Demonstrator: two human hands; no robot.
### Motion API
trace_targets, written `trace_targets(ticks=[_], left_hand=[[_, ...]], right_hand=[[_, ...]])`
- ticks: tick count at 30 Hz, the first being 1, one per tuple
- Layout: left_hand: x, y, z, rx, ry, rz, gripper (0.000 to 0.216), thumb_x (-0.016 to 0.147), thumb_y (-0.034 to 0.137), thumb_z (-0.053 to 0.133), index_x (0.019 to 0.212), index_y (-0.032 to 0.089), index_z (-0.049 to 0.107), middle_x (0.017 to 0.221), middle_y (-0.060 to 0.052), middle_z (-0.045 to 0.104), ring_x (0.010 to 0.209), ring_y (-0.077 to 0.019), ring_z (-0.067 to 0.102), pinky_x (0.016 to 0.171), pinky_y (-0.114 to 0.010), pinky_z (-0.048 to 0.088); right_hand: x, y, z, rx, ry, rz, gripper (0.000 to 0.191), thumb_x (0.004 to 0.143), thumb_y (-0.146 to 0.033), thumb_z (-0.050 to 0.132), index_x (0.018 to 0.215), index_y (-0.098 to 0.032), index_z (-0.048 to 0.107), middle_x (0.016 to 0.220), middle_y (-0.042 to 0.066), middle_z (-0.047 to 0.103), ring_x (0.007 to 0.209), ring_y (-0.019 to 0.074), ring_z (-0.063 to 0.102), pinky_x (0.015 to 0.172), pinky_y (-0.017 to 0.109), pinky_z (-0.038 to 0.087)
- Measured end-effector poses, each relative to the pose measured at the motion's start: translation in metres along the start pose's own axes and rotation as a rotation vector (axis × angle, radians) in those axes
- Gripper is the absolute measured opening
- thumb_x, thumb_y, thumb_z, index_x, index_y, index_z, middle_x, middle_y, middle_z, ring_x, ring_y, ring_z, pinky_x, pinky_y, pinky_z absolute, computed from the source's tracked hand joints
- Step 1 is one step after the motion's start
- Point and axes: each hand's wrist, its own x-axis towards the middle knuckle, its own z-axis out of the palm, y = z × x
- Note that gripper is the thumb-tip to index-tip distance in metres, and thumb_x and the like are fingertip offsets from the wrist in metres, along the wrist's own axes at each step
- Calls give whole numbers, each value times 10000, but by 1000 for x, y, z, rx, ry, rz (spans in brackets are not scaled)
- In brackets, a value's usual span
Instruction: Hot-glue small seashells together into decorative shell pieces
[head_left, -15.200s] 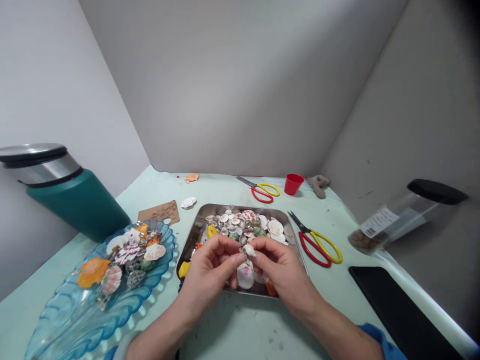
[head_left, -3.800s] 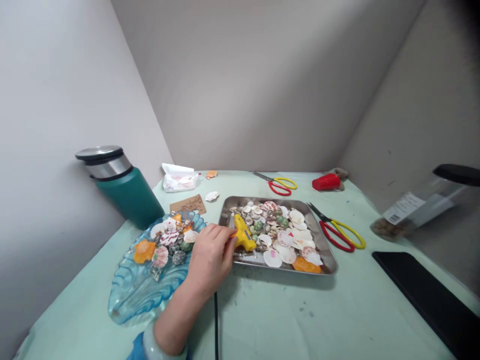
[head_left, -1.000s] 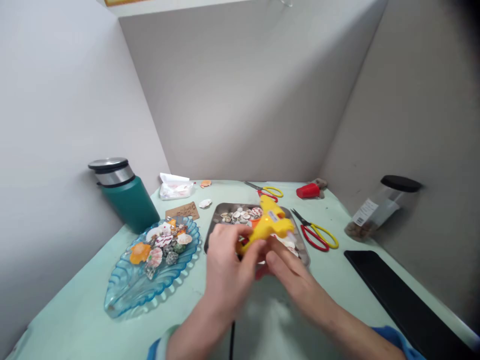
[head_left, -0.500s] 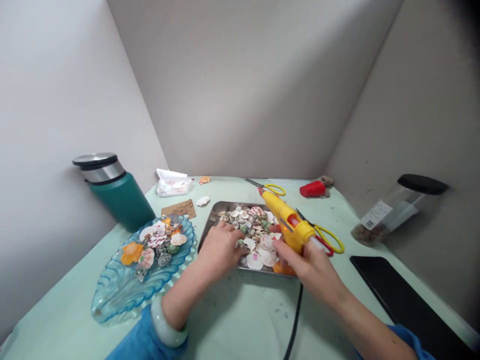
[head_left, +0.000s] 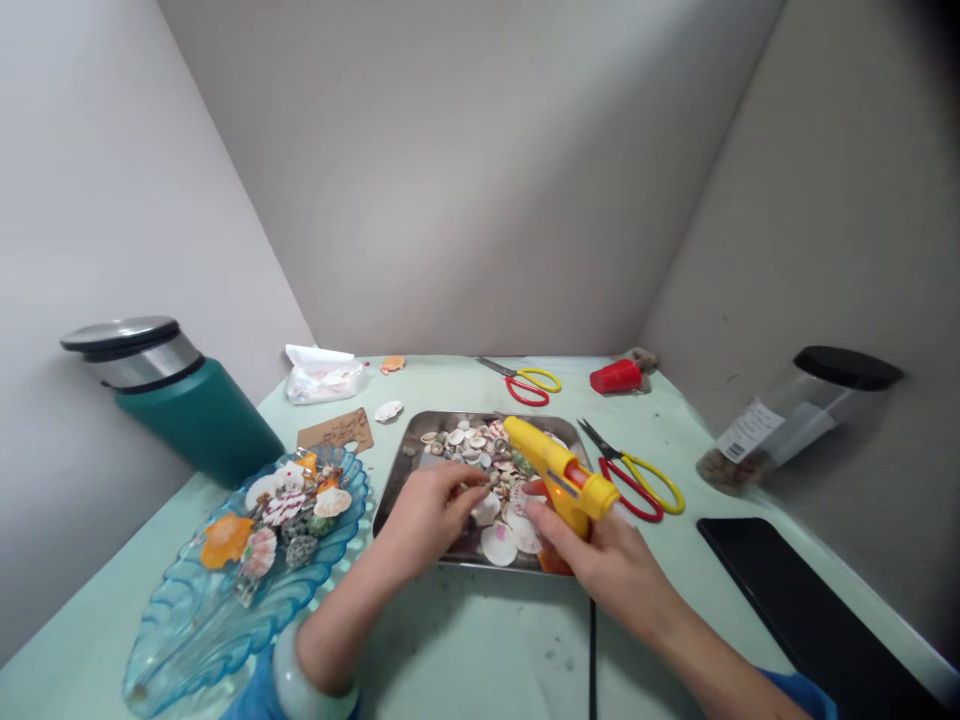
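Observation:
A yellow hot glue gun (head_left: 562, 470) is gripped in my right hand (head_left: 592, 540), its nozzle end pointing up and left over the metal tray (head_left: 386, 490). My left hand (head_left: 431, 510) reaches over the left front part of the tray. Its fingers and thumb curl toward each other, low by the shells; anything between their tips is too small to make out. Many small seashells (head_left: 469, 440) lie in the tray, with larger white scallop shells (head_left: 499, 543) nearer the front. The glue gun and my right hand hide the tray's right front corner.
A blue leaf-shaped glass dish (head_left: 217, 630) of shells is at left, near a teal bottle (head_left: 202, 420). Scissors (head_left: 637, 480) lie right of the tray, another pair (head_left: 525, 383) behind. A red cup (head_left: 616, 376), a black-lidded jar (head_left: 780, 425) and a black phone-like slab (head_left: 795, 590) are rightward.
My left hand has drawn its fingertips closer together over the shells. The glue gun has shifted slightly left and down with my right hand. The camera view has also moved a little.

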Motion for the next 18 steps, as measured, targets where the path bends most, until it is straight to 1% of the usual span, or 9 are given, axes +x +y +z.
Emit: trace_targets(ticks=[3,4,6,8,10,11,14,16,18], left_hand=[[-2,4,-5,-781,-48,-270,250,800,310,600,990,152,643,794,-59,695,724,-173,651,716,-306,508],[-3,6,-6,-984,-74,-333,276,780,298,633,1010,143,630,791,-62,695,707,-163,656,716,-300,515],[-5,8,-5,-1241,-113,-393,294,746,247,683,1008,129,619,824,-80,699,705,-151,666,720,-283,524],[-7,9,-2,-1339,-127,-410,269,731,212,702,971,122,619,815,-85,700,702,-152,674,702,-270,530],[-7,8,2,-1354,-121,-412,245,728,208,708,940,122,618,762,-77,699,705,-162,681,699,-271,532],[-8,7,4,-1348,-113,-411,244,725,210,713,932,123,618,748,-74,701,711,-165,683,706,-274,531],[-8,5,8,-1306,-77,-400,266,696,219,741,918,128,629,782,-75,712,737,-169,681,745,-293,523],[-7,4,10,-1267,-49,-380,283,674,237,758,912,136,643,806,-70,715,746,-168,676,763,-303,516],[-7,4,12,-1223,-25,-377,298,656,266,770,906,144,662,805,-60,715,736,-161,668,757,-297,512]], right_hand=[[8,-5,-3,29,35,85,335,832,-467,554,923,-163,662,641,19,645,574,182,593,556,295,475],[11,-7,-3,88,31,104,346,826,-469,561,939,-156,655,653,21,649,554,171,585,547,293,477],[17,-11,0,275,4,133,377,810,-456,588,1033,-154,619,644,1,638,500,140,551,511,275,473],[22,-12,6,427,-8,154,406,785,-424,631,1094,-165,582,598,-36,600,465,116,518,476,245,455],[24,-11,14,475,3,177,402,756,-395,669,1080,-170,588,592,-50,582,472,110,521,462,228,442],[25,-10,17,478,18,190,401,735,-382,690,1062,-170,598,622,-43,595,500,116,541,475,228,451],[24,-6,24,481,55,197,366,690,-357,728,981,-159,627,783,8,651,663,162,615,593,262,506],[21,-4,25,461,63,175,307,694,-349,725,914,-154,636,849,33,660,755,188,629,678,287,518],[19,-2,24,414,74,146,273,715,-346,711,900,-160,636,906,45,659,803,197,628,721,300,514]])
